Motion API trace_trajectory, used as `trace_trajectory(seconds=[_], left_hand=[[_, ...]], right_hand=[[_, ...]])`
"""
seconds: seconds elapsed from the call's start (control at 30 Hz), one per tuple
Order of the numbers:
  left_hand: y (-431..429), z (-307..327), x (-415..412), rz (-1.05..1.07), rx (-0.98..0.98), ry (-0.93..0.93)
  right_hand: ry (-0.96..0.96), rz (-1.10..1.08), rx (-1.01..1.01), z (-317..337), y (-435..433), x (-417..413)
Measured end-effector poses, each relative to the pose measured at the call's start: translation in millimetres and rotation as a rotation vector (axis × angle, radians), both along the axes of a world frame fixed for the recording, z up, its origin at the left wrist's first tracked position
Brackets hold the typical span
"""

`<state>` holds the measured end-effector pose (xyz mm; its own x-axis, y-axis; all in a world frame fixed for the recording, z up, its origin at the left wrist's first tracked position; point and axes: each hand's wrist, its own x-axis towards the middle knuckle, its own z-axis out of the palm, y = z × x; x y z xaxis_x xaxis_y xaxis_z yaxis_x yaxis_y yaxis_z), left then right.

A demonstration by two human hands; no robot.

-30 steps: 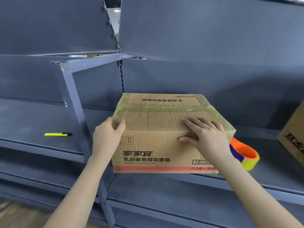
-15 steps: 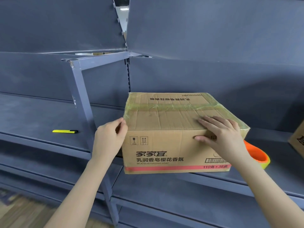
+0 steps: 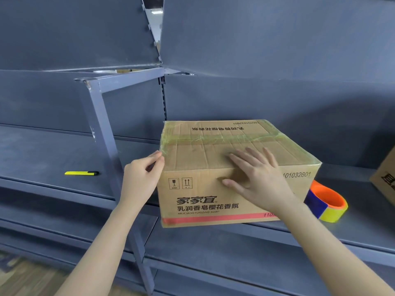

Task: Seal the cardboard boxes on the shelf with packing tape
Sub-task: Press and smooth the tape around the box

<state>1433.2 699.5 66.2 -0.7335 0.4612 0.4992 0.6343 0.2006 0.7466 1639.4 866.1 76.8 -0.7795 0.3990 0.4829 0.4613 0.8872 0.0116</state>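
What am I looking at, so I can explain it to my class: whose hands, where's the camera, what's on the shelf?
There is no machine: these are a person's bare hands, filmed by one camera worn on the head, looking forward and down. A taped cardboard box stands on a grey shelf. The right hand lies flat on it, fingers on top, thumb on the front. The left hand is curled at the box's top left corner; whether it pinches tape is unclear. A tape roll lies right of the box, a yellow cutter to its left, a second box at the right edge.
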Motion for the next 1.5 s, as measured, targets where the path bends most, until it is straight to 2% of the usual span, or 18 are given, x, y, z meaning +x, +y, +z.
trace_trajectory(seconds=[0.07, 0.17, 0.33, 0.53, 0.63, 0.77, 0.87, 0.97, 1.13, 1.27, 1.37, 1.43, 1.5], left_hand=[[3, 0, 1, 0.01, 0.003, -0.065], [4, -1, 4, 0.008, 0.04, -0.057], [-7, -4, 6, -0.072, -0.004, 0.112], [-13, -9, 13, -0.176, -0.111, 0.375], [-11, -5, 8, -0.276, -0.115, 0.325], [-8, 1, 4, -0.301, -0.127, 0.3], [-9, -1, 11, -0.292, -0.128, 0.341], [-13, -6, 19, -0.277, -0.096, 0.369], [-16, 3, 18, -0.324, -0.054, 0.467], [-8, 6, 16, -0.322, -0.103, 0.454], [0, 1, 25, -0.339, -0.121, 0.615], [9, -6, 37, -0.349, -0.115, 0.779], [15, -13, 47, -0.34, -0.079, 0.861]], right_hand=[[0.012, 0.04, 0.016, -1, -16, -17], [0.03, 0.108, 0.024, -3, -35, -38], [0.22, 0.182, -0.047, -3, -37, -48], [0.126, 0.305, -0.206, 6, 0, -23], [0.15, 0.244, -0.259, 12, -5, -24], [0.11, 0.078, -0.098, 15, -45, -42], [0.145, 0.08, -0.168, 6, -75, -53], [0.114, 0.08, -0.115, -5, -82, -53], [0.128, 0.253, -0.161, -5, -60, -31], [0.12, 0.437, -0.285, 0, -29, 14], [0.178, 0.409, -0.398, 3, -14, 43], [0.231, 0.312, -0.394, 2, -10, 55], [0.263, 0.209, -0.359, 0, -11, 61]])
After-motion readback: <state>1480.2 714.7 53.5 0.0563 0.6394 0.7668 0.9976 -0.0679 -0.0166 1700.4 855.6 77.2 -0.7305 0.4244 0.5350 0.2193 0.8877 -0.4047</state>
